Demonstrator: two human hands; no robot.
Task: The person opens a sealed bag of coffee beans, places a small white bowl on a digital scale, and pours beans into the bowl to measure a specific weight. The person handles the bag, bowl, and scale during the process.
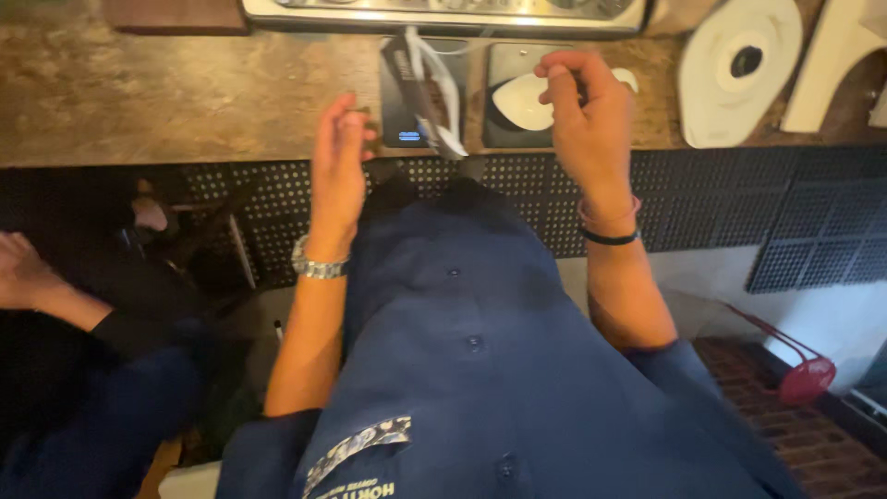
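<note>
Standing over: a brown stone-look counter [166, 92], both of the person's bare hands raised above its near edge
Left hand: the left hand [337, 162] is turned edge-on, fingers [351, 125] curled in and drawn close together at the tips; a small dark bit seems pinched there, though I cannot tell what it is (too blurred)
Right hand: the right hand [587, 115] hovers over the right scale, its fingers bent and bunched, thumb meeting the fingertips as if nipping something small; what is between them is hidden
Scales: two flat dark scales side by side on the counter, the left scale [402, 106] with a small blue lit display near its front edge, the right scale [508, 74] just beside it
Package: one dark bag [427, 88] with pale edges, tilted and open-topped, standing on the left scale between the two hands
Cup: one white dish or cup [522, 100] on the right scale, partly behind the right fingers
Wrists: one metal watch [319, 268] on the left, two bands [610, 226] on the right (one pinkish, one black)
White pieces: a round white lid-like part [739, 69] further right
Floor: black dotted mat [739, 217], a red net-like object [806, 379]
Neighbour: another person's hand [23, 273] at the far left edge
</note>
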